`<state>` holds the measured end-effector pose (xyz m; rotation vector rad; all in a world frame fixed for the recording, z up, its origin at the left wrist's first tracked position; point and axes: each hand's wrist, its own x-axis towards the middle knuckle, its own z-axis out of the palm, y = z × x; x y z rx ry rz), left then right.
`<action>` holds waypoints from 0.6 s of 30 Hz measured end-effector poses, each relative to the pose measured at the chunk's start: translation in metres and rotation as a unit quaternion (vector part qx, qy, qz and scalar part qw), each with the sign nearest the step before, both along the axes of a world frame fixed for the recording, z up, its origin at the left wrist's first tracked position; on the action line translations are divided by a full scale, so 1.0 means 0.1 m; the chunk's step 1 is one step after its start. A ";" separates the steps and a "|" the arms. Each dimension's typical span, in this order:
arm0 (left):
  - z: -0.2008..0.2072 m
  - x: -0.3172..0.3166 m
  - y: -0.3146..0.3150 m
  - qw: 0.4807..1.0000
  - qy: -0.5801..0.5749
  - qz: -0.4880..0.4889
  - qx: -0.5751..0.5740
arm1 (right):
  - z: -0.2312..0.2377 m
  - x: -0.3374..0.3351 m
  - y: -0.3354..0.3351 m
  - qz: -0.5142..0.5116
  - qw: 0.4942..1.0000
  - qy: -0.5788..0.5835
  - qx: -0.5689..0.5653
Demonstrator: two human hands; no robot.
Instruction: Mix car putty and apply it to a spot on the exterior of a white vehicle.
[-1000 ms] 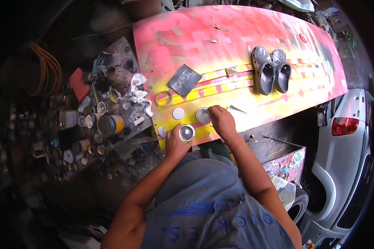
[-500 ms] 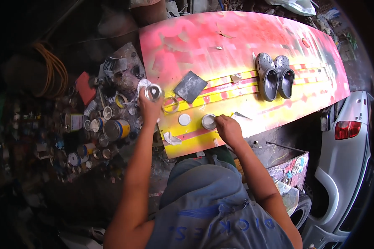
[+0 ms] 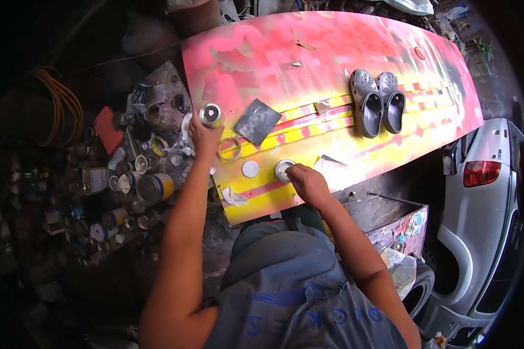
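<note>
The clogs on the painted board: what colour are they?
The clogs are dark grey, shown best in the head view.

Glare on board (image 3: 332, 81), dim left, dark rim

A small round can (image 3: 211, 115) is gripped by the left fingers (image 3: 194, 123), which are wrapped around its side. A bright metallic rim is seen around a dark round middle with a small whitish patch; a yellowish strip of its side is shown just above the fingers. Its top is turned upward, and whether its base is supported cannot be told. An open, round, pale-rimmed container (image 3: 283, 170) is set just left of the right fingers (image 3: 293, 169), and its right edge is overlapped by them. Greyish-white is seen inside; whether anything is pinched there cannot be made out.
</note>
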<state>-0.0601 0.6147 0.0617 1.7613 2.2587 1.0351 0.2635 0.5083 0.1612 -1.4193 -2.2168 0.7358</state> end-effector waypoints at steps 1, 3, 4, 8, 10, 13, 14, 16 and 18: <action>0.01 0.04 -0.13 1.000 0.000 -0.001 0.000 | 0.02 0.02 0.00 0.026 0.999 0.000 -0.024; 0.03 0.21 -0.47 0.986 -0.143 -0.015 -0.087 | -0.01 0.15 0.06 0.022 0.999 -0.029 -0.019; 0.03 0.36 -0.71 0.982 -0.173 -0.026 -0.069 | -0.02 0.17 0.09 -0.005 0.999 -0.042 -0.010; 0.00 0.73 -1.33 0.944 -0.245 -0.081 -0.208 | -0.02 0.10 0.10 -0.020 1.000 -0.024 0.003; -0.05 0.82 -1.41 0.963 -0.158 -0.132 -0.177 | -0.01 0.08 0.09 -0.001 1.000 -0.006 -0.004; -0.07 0.87 -1.35 0.956 -0.115 -0.189 -0.192 | 0.01 0.15 0.13 0.046 0.997 -0.047 -0.028; -0.06 0.88 -1.32 0.956 -0.117 -0.188 -0.192 | 0.01 0.18 0.16 0.030 0.997 -0.067 -0.030; -0.10 0.88 -1.27 0.960 -0.036 -0.211 -0.183 | 0.02 0.17 0.17 0.016 0.996 -0.086 -0.033; -0.10 0.89 -1.25 0.963 -0.018 -0.193 -0.186 | 0.01 0.11 0.16 0.024 0.999 -0.047 -0.002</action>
